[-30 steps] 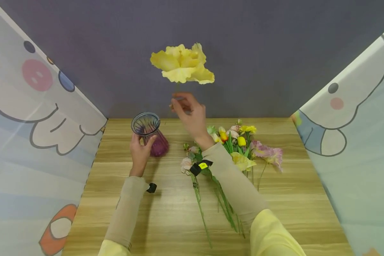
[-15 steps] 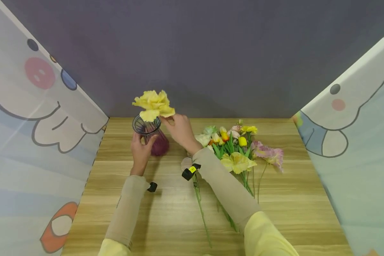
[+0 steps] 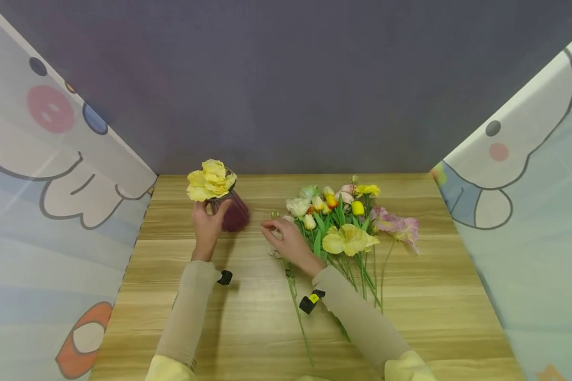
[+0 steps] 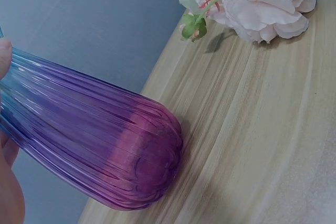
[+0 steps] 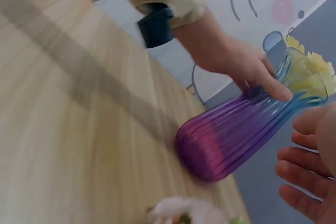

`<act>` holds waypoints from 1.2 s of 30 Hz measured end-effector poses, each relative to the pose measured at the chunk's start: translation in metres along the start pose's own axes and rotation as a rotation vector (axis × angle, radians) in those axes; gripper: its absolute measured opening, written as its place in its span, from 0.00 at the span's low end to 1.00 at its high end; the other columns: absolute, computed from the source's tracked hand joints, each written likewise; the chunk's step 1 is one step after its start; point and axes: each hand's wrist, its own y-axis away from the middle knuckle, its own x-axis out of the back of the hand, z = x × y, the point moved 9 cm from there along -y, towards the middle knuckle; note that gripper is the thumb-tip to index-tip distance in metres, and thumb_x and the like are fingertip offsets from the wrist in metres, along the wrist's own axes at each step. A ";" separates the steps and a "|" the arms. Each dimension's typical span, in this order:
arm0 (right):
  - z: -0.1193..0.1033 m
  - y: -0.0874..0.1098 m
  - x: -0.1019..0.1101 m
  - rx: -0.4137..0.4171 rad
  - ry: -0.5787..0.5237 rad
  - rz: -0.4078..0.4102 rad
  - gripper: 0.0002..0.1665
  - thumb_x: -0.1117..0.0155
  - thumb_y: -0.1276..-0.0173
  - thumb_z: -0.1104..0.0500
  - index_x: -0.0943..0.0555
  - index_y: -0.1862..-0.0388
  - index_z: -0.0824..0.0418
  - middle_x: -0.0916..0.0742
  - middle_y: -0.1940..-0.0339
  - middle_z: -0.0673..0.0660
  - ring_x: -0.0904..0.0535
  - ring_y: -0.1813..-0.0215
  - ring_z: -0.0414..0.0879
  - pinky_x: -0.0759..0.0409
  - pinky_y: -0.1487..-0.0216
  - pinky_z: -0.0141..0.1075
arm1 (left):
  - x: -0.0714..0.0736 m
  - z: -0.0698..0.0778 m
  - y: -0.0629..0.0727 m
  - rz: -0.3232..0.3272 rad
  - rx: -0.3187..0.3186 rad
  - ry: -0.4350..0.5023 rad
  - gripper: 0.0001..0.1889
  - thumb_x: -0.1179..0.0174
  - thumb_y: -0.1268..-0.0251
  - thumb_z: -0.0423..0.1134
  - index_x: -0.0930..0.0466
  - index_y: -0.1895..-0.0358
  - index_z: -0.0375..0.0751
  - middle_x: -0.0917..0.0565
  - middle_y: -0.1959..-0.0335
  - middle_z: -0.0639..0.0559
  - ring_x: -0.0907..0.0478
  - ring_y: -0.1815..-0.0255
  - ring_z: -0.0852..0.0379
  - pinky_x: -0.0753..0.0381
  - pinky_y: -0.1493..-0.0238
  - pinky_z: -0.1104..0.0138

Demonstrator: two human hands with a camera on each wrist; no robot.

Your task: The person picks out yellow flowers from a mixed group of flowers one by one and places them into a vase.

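Vase (image 5: pixel 231 135) runs ribbed blue to magenta, left hand (image 3: pixel 206 226) gripping it, right hand (image 3: pixel 289 243) relaxed.

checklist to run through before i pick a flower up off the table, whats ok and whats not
1. Ribbed, translucent purple-to-blue vase has its base on the brown wood-grain table: ok.
2. Left hand grips the vase near its neck: ok.
3. Ruffled yellow flower sits at the vase mouth: ok.
4. How deep its stem reaches inside: cannot tell, the stem is not clearly visible.
5. Right hand holds nothing: ok.
6. Loose bunch of mixed-colour flowers lies untangled: not ok, stems cross and blooms overlap.
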 end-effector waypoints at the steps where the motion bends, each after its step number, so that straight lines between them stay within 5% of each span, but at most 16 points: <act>1: 0.001 0.006 0.001 0.011 0.008 0.005 0.14 0.38 0.22 0.58 0.15 0.44 0.64 0.11 0.51 0.58 0.16 0.50 0.51 0.15 0.50 0.47 | 0.000 0.000 0.000 0.003 -0.001 -0.001 0.32 0.22 0.43 0.36 0.22 0.35 0.31 0.20 0.40 0.34 0.22 0.37 0.37 0.24 0.34 0.45; 11: 0.020 0.051 0.022 0.013 0.028 0.071 0.12 0.35 0.25 0.62 0.14 0.47 0.66 0.12 0.55 0.58 0.16 0.54 0.51 0.15 0.55 0.50 | 0.001 0.001 0.000 0.006 -0.016 0.022 0.33 0.22 0.42 0.35 0.23 0.33 0.32 0.20 0.38 0.35 0.23 0.35 0.40 0.25 0.32 0.46; 21: 0.046 0.079 0.045 -0.073 0.079 0.150 0.11 0.33 0.26 0.63 0.13 0.49 0.64 0.12 0.58 0.54 0.18 0.60 0.46 0.20 0.64 0.37 | 0.000 0.000 0.001 0.006 -0.013 0.019 0.33 0.23 0.42 0.36 0.24 0.33 0.31 0.21 0.39 0.34 0.23 0.35 0.40 0.25 0.33 0.46; 30: 0.063 0.110 0.067 0.039 0.159 0.288 0.08 0.28 0.33 0.69 0.13 0.55 0.67 0.13 0.64 0.57 0.21 0.68 0.44 0.22 0.71 0.34 | 0.000 0.000 0.000 0.014 -0.002 0.010 0.32 0.22 0.42 0.36 0.23 0.34 0.32 0.20 0.39 0.34 0.23 0.35 0.39 0.25 0.32 0.46; 36: 0.087 0.128 0.078 -0.055 0.178 0.303 0.08 0.28 0.33 0.69 0.13 0.55 0.64 0.15 0.67 0.53 0.26 0.71 0.39 0.26 0.72 0.31 | 0.000 0.000 0.000 0.012 0.010 0.018 0.33 0.23 0.42 0.36 0.23 0.34 0.31 0.21 0.39 0.33 0.23 0.35 0.40 0.26 0.31 0.47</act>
